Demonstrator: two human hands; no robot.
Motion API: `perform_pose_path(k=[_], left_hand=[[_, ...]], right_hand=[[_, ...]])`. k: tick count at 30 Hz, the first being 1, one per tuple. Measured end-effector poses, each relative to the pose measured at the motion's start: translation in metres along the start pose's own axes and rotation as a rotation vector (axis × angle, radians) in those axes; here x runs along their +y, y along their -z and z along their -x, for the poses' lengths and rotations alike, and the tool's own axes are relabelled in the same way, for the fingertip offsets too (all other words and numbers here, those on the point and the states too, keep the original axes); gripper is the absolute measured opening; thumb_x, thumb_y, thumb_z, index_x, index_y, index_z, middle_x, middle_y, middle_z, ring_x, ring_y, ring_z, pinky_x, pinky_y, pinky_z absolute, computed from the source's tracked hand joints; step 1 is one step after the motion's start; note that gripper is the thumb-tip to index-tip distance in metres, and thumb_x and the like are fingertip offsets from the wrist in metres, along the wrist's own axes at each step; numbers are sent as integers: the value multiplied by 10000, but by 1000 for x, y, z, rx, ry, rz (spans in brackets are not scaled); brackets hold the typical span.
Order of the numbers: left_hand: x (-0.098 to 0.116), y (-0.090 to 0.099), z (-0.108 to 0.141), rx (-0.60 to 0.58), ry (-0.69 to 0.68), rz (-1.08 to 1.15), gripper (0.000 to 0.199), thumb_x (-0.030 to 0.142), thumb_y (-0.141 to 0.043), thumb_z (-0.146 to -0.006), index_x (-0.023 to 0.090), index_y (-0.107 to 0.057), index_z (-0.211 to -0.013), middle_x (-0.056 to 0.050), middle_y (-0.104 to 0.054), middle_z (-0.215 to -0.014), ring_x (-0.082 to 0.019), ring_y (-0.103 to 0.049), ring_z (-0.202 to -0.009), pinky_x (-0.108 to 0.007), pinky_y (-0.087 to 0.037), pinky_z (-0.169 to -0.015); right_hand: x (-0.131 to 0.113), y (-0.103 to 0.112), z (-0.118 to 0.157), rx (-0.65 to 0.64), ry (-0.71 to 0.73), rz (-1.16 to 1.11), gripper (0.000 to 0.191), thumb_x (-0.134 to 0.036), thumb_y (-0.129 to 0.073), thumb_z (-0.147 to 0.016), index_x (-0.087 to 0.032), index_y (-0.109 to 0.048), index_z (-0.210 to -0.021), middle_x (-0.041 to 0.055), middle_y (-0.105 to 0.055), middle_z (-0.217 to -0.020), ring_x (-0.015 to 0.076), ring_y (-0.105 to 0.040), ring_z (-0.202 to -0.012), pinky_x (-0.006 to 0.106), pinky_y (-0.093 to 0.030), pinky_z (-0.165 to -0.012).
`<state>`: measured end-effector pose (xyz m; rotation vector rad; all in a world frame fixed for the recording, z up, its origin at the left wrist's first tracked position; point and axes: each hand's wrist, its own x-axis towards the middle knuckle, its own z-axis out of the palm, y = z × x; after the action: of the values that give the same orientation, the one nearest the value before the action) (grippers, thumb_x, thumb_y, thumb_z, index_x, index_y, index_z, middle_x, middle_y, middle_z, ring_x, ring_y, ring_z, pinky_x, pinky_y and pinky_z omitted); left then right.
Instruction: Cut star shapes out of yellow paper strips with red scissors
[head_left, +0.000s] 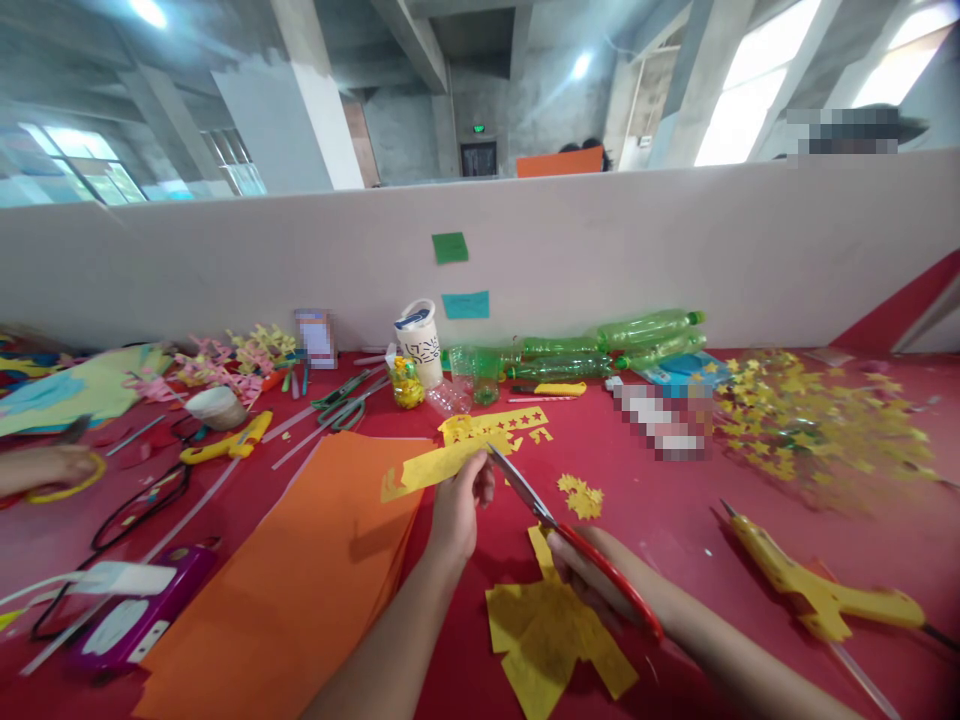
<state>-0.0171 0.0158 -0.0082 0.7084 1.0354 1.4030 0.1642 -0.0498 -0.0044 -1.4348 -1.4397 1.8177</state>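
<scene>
My left hand pinches a strip of yellow paper near its right end. In my right hand is a pair of red-handled scissors, its blade tips by the strip's right end. Just beyond the strip lies a yellow sheet with star-shaped holes. A small heap of yellow paper stars sits to the right of the blades. Under my right hand are larger yellow paper pieces, partly covered by it.
Orange paper sheets lie at left, near a purple power strip. Glue guns rest on both sides. Green plastic bottles and a white cup stand along the partition. Another person's hand holds yellow-handled scissors at far left.
</scene>
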Motion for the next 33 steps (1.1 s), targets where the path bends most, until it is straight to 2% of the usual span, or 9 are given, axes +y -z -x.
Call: perform_pose_path(k=[19, 33], left_hand=[[10, 1, 0, 9, -18, -102, 243, 350, -638, -721, 135, -586, -621, 39, -503, -500, -51, -410, -424, -191, -293, -425], [9, 4, -2, 9, -7, -133, 258, 371, -646, -721, 131, -608, -636, 34, -520, -507, -51, -419, -428, -188, -302, -431]], right_hand=[[0, 5, 0, -24, 78, -1, 483, -616, -520, -821, -204, -372, -616, -97, -296, -438, 37, -241, -326, 142, -203, -270], [1, 5, -3, -2, 66, 23, 492, -628, -517, -815, -208, -353, -619, -91, -301, -464, 37, -247, -348, 146, -192, -282]])
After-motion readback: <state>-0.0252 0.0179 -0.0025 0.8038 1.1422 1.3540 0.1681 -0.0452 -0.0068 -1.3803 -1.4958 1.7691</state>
